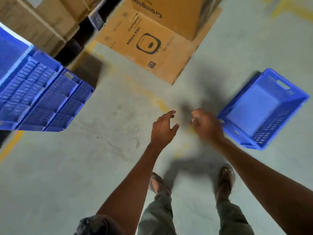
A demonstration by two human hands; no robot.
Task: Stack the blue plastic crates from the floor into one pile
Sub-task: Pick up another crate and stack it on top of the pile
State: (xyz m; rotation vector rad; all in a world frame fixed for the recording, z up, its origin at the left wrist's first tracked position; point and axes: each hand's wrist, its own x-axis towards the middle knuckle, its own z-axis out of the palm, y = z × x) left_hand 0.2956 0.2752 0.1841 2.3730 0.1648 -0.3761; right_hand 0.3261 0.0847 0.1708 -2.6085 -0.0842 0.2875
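Observation:
A pile of blue plastic crates (40,97) rises at the left, its ribbed side wall facing me. One single blue crate (264,109) lies upright on the grey floor at the right, nothing inside it. My left hand (163,128) hangs over the floor in the middle, fingers apart and holding nothing. My right hand (207,123) is just left of the single crate's near corner, fingers loosely curled and apart, nothing in them. It does not touch the crate. Both hands are slightly blurred.
Brown cardboard cartons (149,43) stand on the floor ahead, with more cartons (39,19) stacked at the upper left. Faded yellow lines (157,100) run across the concrete. My feet in sandals (226,178) are below the hands.

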